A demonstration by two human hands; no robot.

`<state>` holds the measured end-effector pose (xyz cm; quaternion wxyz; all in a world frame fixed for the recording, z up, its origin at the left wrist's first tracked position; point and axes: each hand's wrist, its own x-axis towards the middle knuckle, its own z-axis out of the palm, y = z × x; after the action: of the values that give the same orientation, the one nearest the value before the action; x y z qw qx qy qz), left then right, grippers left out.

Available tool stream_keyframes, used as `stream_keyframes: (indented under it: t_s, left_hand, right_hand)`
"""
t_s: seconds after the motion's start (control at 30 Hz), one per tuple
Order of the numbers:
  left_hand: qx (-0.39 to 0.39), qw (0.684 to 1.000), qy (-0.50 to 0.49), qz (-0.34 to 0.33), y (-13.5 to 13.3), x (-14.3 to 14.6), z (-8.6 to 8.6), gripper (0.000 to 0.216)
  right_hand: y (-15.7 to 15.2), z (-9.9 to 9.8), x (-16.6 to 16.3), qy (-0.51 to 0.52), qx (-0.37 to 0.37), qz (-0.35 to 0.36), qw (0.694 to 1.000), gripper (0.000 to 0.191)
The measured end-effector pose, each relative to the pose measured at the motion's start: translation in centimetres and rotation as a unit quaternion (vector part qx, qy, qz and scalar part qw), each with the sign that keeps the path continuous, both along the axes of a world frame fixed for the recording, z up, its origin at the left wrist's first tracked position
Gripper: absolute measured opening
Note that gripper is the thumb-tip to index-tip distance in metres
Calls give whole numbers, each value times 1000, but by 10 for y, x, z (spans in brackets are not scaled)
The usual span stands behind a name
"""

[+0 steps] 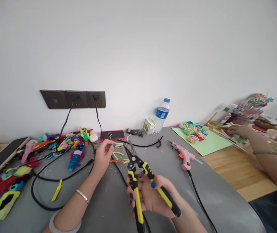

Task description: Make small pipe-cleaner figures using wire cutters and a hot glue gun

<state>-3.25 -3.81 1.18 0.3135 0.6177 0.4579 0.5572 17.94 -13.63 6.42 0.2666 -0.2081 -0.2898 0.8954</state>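
Observation:
My right hand (153, 197) is closed round the black-and-yellow handles of a pair of cutting pliers (138, 171), whose jaws point up and away over the grey mat (109, 200). My left hand (103, 157) pinches a short yellow pipe-cleaner piece (117, 144) just left of the plier jaws. More yellow and orange pipe-cleaner bits (119, 158) lie on the mat under the jaws.
A pink glue gun (183, 155) lies to the right with its black cord. Colourful pipe-cleaner figures (76, 147) crowd the left. A phone (111, 135), water bottle (162, 115) and wall sockets (74, 98) sit behind. Another person's arm (262, 152) reaches over green paper (208, 142) at right.

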Motion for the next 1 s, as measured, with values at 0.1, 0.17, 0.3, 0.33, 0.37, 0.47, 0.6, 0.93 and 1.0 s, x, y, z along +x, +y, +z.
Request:
stream_keyframes:
  t_s: [0.1,0.17,0.3,0.33,0.37,0.47,0.6,0.93,1.0]
  left_hand:
    - [10,1000,9,3,-2,1,2,14]
    - [16,1000,11,4,-3,2,3,14]
    - [25,999,28,0,-3,2,3,15]
    - [28,999,34,-2,-3,2,3,16]
    - [31,999,38,-3,-3,2,3,16]
    - [49,998,42,-1,-4,2,5,16]
    - [74,996,46,17,-7,2,10,14]
    - [83,995,40,36,-11,6,17,15]
    - [82,995,39,37,-12,5,18,15]
  right_hand:
    - [3,-7,-10,-14,-5,8,1000,53]
    - [5,-12,-12,-19,-3,7,1000,55]
    - [8,-16,-14,-13,-2,-1,1000,54]
    - [9,-16,-15,-13,-4,-3,1000,53]
    - [9,-15,-16,-12,-6,-6,1000,52]
    - [9,-16,-20,17,-16,-15,1000,49]
    - [9,-20,-26,82,-30,-23,996,46]
    - [0,-26,-32,156,-53,-45,985,26]
    - [-2,-29,-34,147,-51,-58,986,24]
